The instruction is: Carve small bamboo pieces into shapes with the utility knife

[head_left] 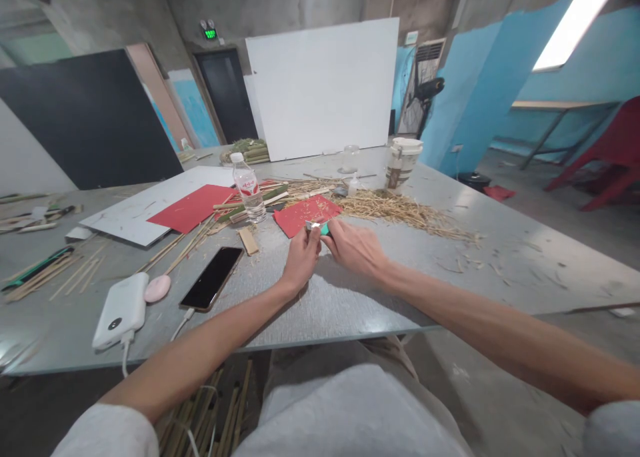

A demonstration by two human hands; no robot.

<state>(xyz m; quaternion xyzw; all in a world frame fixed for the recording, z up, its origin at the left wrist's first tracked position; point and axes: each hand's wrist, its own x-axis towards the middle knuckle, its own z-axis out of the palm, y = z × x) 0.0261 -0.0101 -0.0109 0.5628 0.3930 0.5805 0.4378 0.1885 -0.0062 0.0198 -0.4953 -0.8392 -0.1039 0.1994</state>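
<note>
Grey, metallic-looking sheeting covers the wide surface (345, 313), the largest thing in the workspace. At its far side a white panel (325, 87) stands upright, and a dark panel (85, 120) stands off to the left. A flat white board (125, 213) lies left of centre, partly under a red sheet (193, 207). Right of centre spreads a long heap of straw (415, 211), its loose strands scattered towards the right. A smaller red sheet (305, 215), sprinkled with straw bits, lies just beyond the hands.

The right hand (357, 249) and left hand (302, 257) meet near the middle, close to the near edge. A lidded paper cup (401, 167) stands behind the straw; a clear plastic bottle (250, 193) stands upright between the red sheets. To the left of the hands lie a dark-screened phone (213, 278), a white power bank (120, 310) and a round pink case (158, 288).

Smallest is a green piece (325, 229) — the right fingers are closed on it, while the left fingers pinch a pale, shiny bit (315, 225) right beside it — both too small to identify.
</note>
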